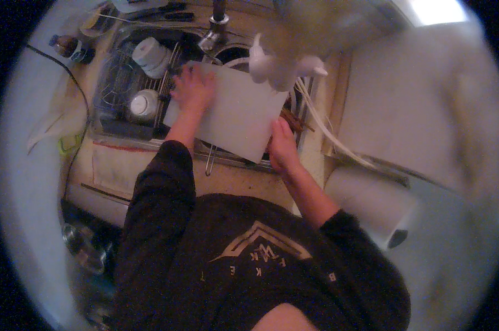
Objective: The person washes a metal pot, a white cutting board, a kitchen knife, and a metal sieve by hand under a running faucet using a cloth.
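Observation:
A thin white board [237,107], perhaps a cutting board, lies at a slant across the sink. My left hand [193,89] rests on its left part with the fingers spread. At the board's lower right edge is my right hand [282,142], its thumb up and its fingers partly hidden, gripping that edge. Brown sticks or utensil handles [293,121] poke out beyond the right hand. A looped wire handle [210,159] sticks out below the board, which covers most of the basin.
The faucet [212,37] stands behind the board. Left of it, a drying rack holds a white cup [150,56] and a white jar [144,104]. Blurred white plastic fittings [270,68] hang close above the board. Pale cables [322,120] and a paper roll [369,202] are at right.

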Available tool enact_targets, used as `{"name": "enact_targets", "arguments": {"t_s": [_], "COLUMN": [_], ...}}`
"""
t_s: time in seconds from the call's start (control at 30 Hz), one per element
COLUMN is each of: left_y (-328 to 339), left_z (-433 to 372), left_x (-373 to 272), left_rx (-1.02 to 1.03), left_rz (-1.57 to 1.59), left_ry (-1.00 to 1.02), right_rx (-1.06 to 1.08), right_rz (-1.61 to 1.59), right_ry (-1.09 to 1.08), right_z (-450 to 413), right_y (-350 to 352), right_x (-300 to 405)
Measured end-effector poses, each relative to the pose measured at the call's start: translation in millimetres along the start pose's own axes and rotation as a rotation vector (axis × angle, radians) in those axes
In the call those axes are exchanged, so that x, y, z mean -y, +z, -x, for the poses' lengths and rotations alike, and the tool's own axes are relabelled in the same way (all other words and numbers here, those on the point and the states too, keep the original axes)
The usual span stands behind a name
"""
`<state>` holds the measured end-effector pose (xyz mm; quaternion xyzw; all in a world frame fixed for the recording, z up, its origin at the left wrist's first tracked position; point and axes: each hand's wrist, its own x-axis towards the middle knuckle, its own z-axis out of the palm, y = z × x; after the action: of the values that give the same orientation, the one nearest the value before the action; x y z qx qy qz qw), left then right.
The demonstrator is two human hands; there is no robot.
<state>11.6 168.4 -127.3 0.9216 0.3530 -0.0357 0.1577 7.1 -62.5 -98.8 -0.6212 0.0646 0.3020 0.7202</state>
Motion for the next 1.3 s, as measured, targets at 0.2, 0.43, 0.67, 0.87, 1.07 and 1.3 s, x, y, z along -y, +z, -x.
{"name": "enact_targets", "arguments": {"t_s": [0.2,0.43,0.67,0.87,1.07,1.3], "left_y": [8.9,3.4,6.2,12.0,10.6,-14.3], "left_z": [24.6,81.0,45.6,47.7,108.4,87.4], "left_x": [-62.7,-88.8,14.6,-7.1,-59.5,37.1], "left_rx": [-0.056,0.169,0.008,-0.092,-0.092,0.072], "left_rz": [-0.098,0.017,-0.118,0.046,0.028,-0.008], "left_ry": [0.14,0.679,0.617,0.048,0.459,0.292], "right_rx": [-0.014,0.052,-0.02,-0.04,-0.014,-0.143], "right_rz": [-0.063,-0.28,0.041,0.319,0.406,0.736], "right_ry": [0.219,0.203,0.05,-0.133,-0.213,-0.296], "right_z": [-2.7,-11.8,-23.3,-34.2,-75.0,-72.1], "right_y": [14.1,2.4,-19.3,-6.6,-11.3,-14.0], "right_x": [17.6,24.4,9.2,4.1,-10.6,11.0]}}
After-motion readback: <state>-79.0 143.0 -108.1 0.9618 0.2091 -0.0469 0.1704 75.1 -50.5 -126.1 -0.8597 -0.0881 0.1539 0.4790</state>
